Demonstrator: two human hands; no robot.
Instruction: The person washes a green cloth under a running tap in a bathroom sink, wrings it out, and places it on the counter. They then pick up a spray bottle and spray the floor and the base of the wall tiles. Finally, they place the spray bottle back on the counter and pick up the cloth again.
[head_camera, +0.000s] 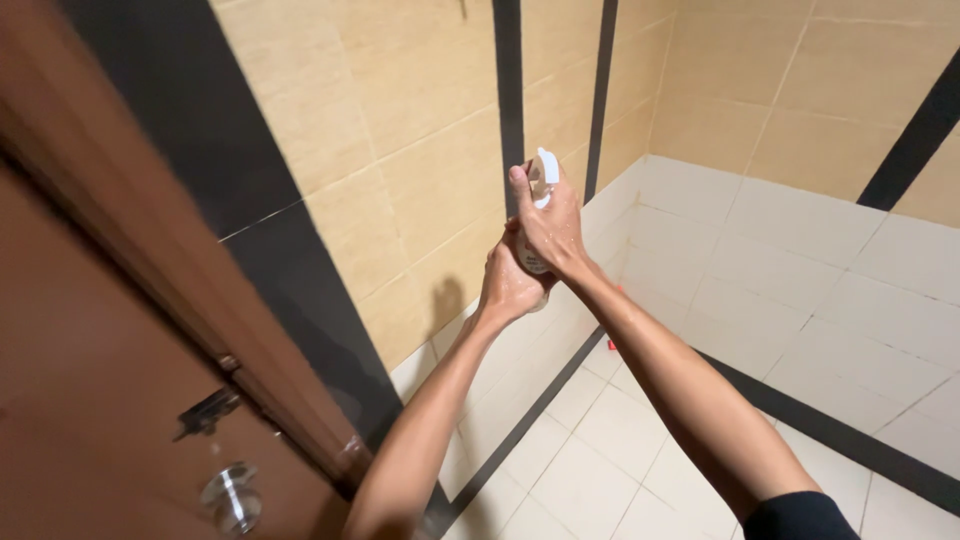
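Both hands are raised in front of the person, close to a tiled wall, and they hold 1 white spray bottle (541, 190) between them. The right hand (552, 228) is the upper one; it grips the neck and the spray head, with its fingers (520, 190) wrapped over the top. The left hand (508, 288) is directly below and is clenched around the lower body of the bottle, so most of the bottle is hidden. The long axis of the bottle stands nearly upright, leaning a little, and its white head shows above the right hand. The 2 hands touch each other, and neither is clearly nearer to the bottle, because both grasp it.

The wall (420, 140) just beyond the bottle has beige tiles with dark vertical stripes (508, 90). The lower part of the wall and the floor (600, 470) carry white tiles, crossed by a dark band. At the left stands a brown wooden door (90, 400) with a round metal knob (232, 495). A small red thing (611, 345) lies on the floor near the corner; what it is cannot be told.
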